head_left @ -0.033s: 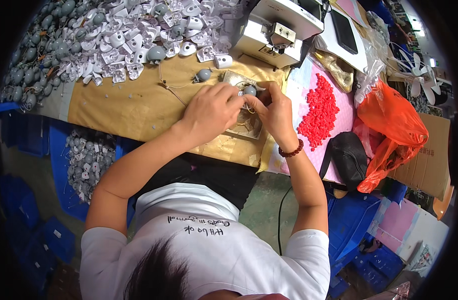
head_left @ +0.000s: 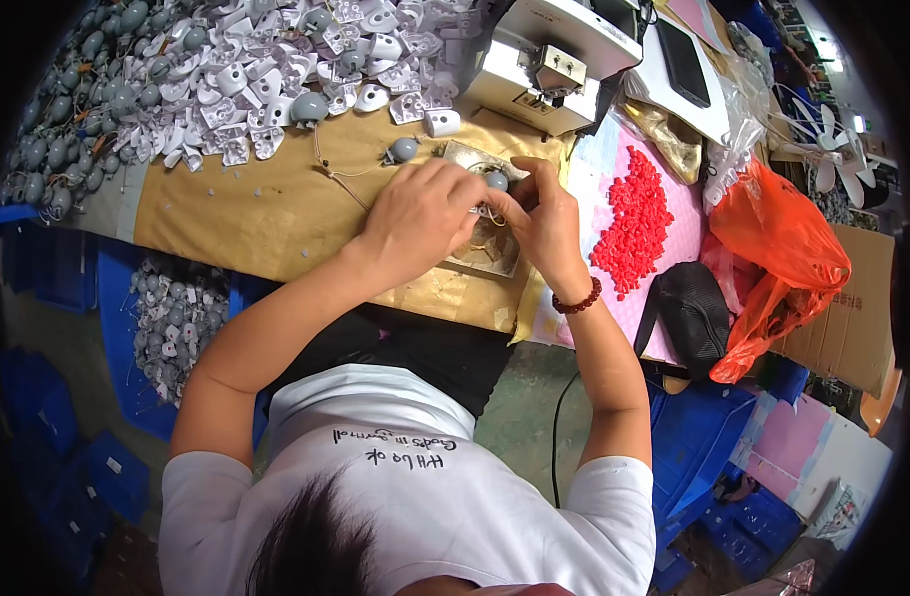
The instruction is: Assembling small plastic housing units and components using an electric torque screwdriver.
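Note:
Over a small metal block fixture [head_left: 494, 260] on the tan table cover, my left hand [head_left: 425, 211] and my right hand [head_left: 549, 221] meet at their fingertips. Between them is a small grey rounded part [head_left: 495, 180] with a bit of white and a thin yellowish wire beside it. Both hands are closed in a pinch around this part; the fingers cover much of it. A dark red bead bracelet [head_left: 578, 297] circles my right wrist. Just beyond my left knuckles lies another grey rounded part [head_left: 403, 150], apart from the hands.
White plastic shells [head_left: 266, 84] and grey rounded parts [head_left: 63, 151] are heaped at the far left. A boxy machine [head_left: 534, 79] stands behind the fixture. To the right are small red pieces [head_left: 633, 223], a black pouch [head_left: 695, 316] and an orange bag [head_left: 782, 233]. A blue bin [head_left: 127, 343] sits below left.

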Demonstrator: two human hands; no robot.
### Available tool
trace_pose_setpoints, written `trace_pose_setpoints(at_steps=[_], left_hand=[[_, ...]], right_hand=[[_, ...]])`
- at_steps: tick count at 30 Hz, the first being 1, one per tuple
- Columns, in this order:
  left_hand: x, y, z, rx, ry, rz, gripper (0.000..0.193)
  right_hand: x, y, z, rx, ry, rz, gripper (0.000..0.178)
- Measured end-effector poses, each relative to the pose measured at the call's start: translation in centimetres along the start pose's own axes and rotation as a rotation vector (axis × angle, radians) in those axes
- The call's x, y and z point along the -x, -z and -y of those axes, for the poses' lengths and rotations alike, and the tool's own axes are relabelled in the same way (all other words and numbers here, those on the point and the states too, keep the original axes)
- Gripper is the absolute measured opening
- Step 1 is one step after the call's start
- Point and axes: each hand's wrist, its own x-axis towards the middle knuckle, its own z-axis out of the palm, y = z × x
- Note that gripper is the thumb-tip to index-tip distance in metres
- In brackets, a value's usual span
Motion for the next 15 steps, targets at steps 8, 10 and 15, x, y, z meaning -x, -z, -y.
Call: trace_pose_setpoints(at_steps=[8,10,15], left_hand=[[-2.2,-0.5,-0.7,-0.091,0.035,0.026,0.03],[-2.2,-0.5,-0.9,-0.097,0.04,0.037,0.03],[-2.5,-0.8,-0.7,-0.093,0.03,0.014,0.028]], right_hand=[[-4.2,3.4,-3.4,-0.362,-0.059,-0.192,0.028],[-8.8,5.9,-5.7,-0.144,0.08,-0.524,0.032],[-15.5,6.4,-9.6,-0.165,-0.106,-0.311,0.048]])
